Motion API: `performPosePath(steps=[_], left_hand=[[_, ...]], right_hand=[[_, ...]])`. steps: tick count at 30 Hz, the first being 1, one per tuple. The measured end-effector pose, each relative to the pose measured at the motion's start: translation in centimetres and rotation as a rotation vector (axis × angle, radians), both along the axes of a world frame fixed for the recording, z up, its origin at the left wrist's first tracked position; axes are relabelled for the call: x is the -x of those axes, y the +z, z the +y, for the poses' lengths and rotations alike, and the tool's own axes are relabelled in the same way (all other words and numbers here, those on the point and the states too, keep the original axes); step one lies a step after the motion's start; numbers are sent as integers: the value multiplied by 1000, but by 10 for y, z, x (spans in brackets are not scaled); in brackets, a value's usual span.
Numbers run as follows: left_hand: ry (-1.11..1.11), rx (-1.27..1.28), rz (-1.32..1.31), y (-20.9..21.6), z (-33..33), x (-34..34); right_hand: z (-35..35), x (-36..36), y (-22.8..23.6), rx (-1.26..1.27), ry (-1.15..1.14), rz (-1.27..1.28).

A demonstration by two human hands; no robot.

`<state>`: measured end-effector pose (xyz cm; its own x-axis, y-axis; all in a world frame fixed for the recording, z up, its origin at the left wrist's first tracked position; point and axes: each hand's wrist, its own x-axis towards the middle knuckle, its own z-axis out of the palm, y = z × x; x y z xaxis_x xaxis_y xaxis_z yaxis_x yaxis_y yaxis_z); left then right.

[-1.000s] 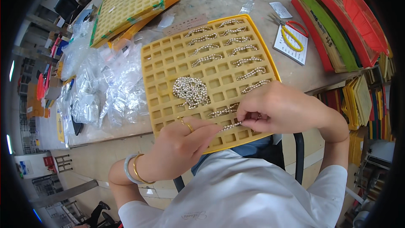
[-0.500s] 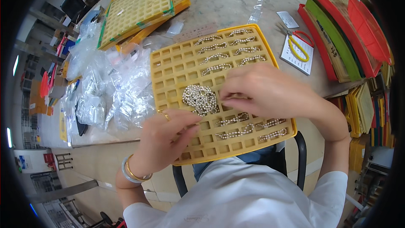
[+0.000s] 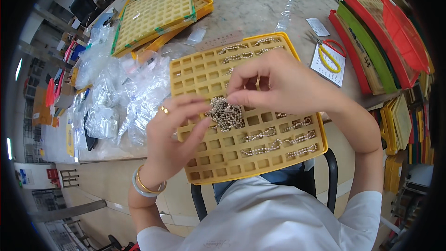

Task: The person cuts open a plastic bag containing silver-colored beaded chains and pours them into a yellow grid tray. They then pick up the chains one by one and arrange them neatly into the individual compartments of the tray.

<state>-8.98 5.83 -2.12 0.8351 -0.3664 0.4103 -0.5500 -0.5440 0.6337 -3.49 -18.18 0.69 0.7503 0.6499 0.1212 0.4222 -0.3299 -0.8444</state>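
A yellow compartment tray (image 3: 218, 169) lies in front of me, its cells in rows. On it sits a heap of silvery bead chains (image 3: 227, 117), tangled together. Short looped bead chains (image 3: 260, 150) lie across cells on the tray's right side, in its far and near rows. My left hand (image 3: 176, 132), with a ring and bangles, is held at the heap's left edge, its fingers apart. Over the heap's far right edge, my right hand (image 3: 274, 83) has thumb and forefinger pinched together; what is between them is too small to make out. It covers some middle cells.
Clear plastic bags (image 3: 144, 97) are piled left of the tray. Stacked yellow trays (image 3: 158, 14) stand at the far left. Yellow-and-red-handled scissors (image 3: 330, 60) rest on a paper pad (image 3: 320, 72) at right, beside upright red and green trays (image 3: 367, 42).
My right hand has moved left from the right-hand cells to the heap. My left hand has shifted up and its fingers have spread. A looped chain near the right edge is now uncovered.
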Motion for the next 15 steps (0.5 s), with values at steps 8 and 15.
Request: performPosePath(steps=[8,15], left_hand=[[-160,-83,146,4,-21,-23],[-83,-213,170,-9,-16,-22]], right_hand=[[-5,2,5,-26,-30,-89],[0,5,-44,272,65,-361]])
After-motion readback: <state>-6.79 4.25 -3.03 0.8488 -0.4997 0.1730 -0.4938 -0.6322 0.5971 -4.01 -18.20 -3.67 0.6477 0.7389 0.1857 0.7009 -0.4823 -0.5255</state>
